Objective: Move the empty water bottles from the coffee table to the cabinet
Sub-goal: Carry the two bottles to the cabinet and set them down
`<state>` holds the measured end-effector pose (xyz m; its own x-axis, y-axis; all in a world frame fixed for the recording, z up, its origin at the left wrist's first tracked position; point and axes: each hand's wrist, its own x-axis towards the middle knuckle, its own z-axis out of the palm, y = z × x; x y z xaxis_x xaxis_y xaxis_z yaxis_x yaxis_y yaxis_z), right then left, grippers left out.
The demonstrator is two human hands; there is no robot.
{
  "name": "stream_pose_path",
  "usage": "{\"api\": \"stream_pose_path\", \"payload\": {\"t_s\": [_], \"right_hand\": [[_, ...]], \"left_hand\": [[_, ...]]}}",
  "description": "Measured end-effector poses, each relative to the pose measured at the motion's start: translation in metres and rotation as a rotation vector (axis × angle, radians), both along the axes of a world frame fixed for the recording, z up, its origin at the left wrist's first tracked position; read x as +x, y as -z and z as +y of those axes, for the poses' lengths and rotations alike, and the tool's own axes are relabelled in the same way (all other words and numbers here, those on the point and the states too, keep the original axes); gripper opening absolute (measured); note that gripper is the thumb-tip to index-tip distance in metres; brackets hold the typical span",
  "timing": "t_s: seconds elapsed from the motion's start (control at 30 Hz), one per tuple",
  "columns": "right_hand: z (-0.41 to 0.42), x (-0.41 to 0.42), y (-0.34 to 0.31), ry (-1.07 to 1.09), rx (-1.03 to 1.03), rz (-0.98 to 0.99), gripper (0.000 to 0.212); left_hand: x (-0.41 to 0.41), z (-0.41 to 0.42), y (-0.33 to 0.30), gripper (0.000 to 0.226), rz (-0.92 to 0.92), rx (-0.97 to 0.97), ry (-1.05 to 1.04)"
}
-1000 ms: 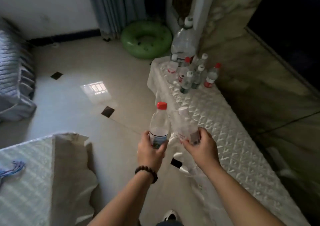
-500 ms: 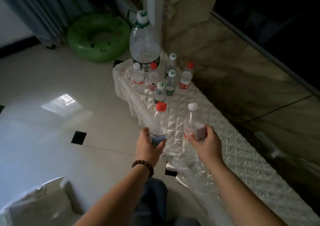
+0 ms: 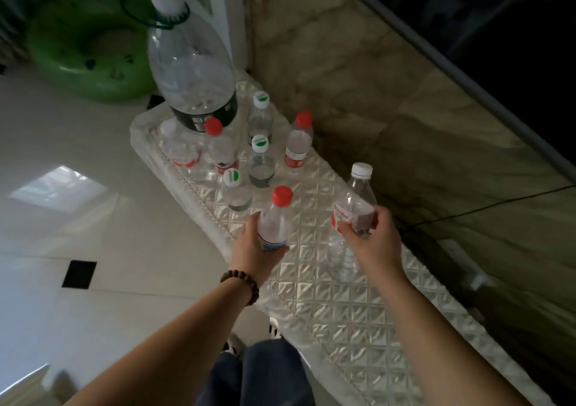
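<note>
My left hand [image 3: 254,249] grips a clear bottle with a red cap [image 3: 276,218], held upright just over the near part of the cabinet's quilted white cover [image 3: 327,299]. A clear bottle with a white cap and red label [image 3: 357,201] is in my right hand [image 3: 371,237], tilted slightly and above the cover farther right. Beyond them several small empty bottles [image 3: 260,162] with red, green and white caps stand grouped at the cabinet's far end, in front of a large clear jug [image 3: 190,65].
A marble wall [image 3: 389,100] runs along the cabinet's right side, with a thin cable across it. A green inflatable ring [image 3: 84,53] lies on the tiled floor [image 3: 78,218] beyond the far end. My knee and shoes show below.
I have walked closer to the cabinet, and both hands carried their bottles forward from beside its edge to above the quilted top, near the standing group. The covered coffee table has left the view.
</note>
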<state>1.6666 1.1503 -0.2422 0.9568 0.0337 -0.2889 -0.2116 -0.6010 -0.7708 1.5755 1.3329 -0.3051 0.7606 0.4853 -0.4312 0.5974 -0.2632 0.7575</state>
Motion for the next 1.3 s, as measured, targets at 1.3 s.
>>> {"api": "stream_pose_path", "payload": {"t_s": [1.3], "right_hand": [[0.023, 0.054, -0.015, -0.206, 0.05, -0.14, 0.079]], "left_hand": [[-0.003, -0.002, -0.063, 0.075, -0.268, 0.211, -0.151]]}}
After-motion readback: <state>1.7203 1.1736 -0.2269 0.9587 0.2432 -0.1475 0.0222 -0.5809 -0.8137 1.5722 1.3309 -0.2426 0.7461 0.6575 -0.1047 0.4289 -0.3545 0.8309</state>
